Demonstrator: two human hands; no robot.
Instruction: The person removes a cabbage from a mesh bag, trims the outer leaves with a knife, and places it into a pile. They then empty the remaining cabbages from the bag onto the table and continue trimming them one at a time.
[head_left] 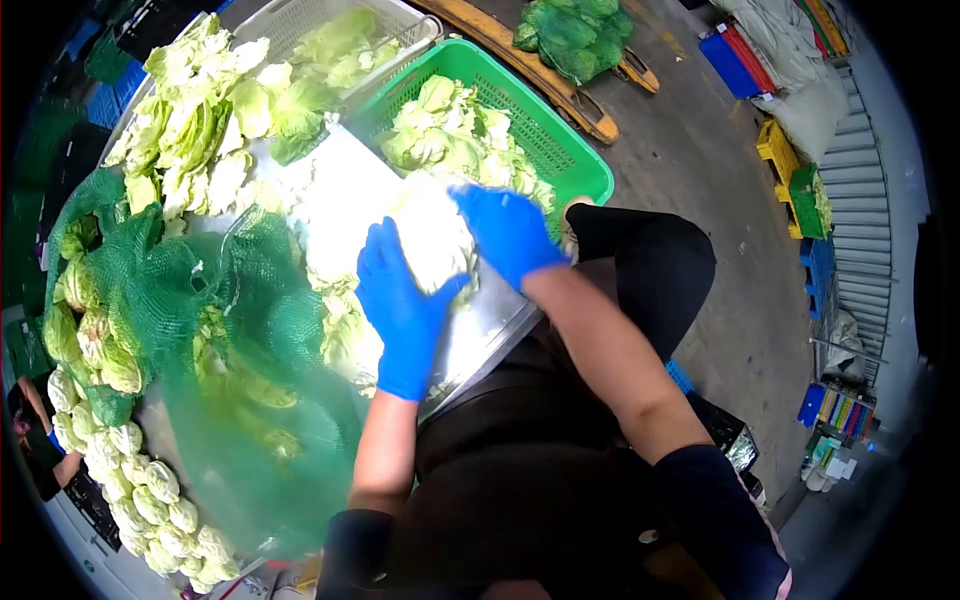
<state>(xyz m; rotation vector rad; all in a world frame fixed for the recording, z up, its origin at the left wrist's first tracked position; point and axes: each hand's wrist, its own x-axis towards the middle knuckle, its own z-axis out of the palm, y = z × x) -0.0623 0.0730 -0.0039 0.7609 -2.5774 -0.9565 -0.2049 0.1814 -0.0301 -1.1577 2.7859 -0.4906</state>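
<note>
A pale cabbage head (437, 235) sits on the bright metal tabletop (345, 195) right in front of me, partly washed out by glare. My left hand (403, 305), in a blue glove, cups its near left side, with fingers stretched and thumb spread. At the cabbage's right side is my right hand (510, 235), also blue-gloved, its fingers curled in; whatever they hold is hidden. Loose cabbage leaves (350, 335) lie to the left of my left hand. Just beyond both hands stands a green basket (555, 135) holding pale leaves (455, 130).
Left lies a green mesh bag (250, 290) with cabbages inside; past it are rows of cabbages (140, 490). Leaves are heaped (200, 110) at the back left beside a white crate (415, 35). A yellow pallet jack (530, 65) and a filled green net bag (575, 35) are on the floor.
</note>
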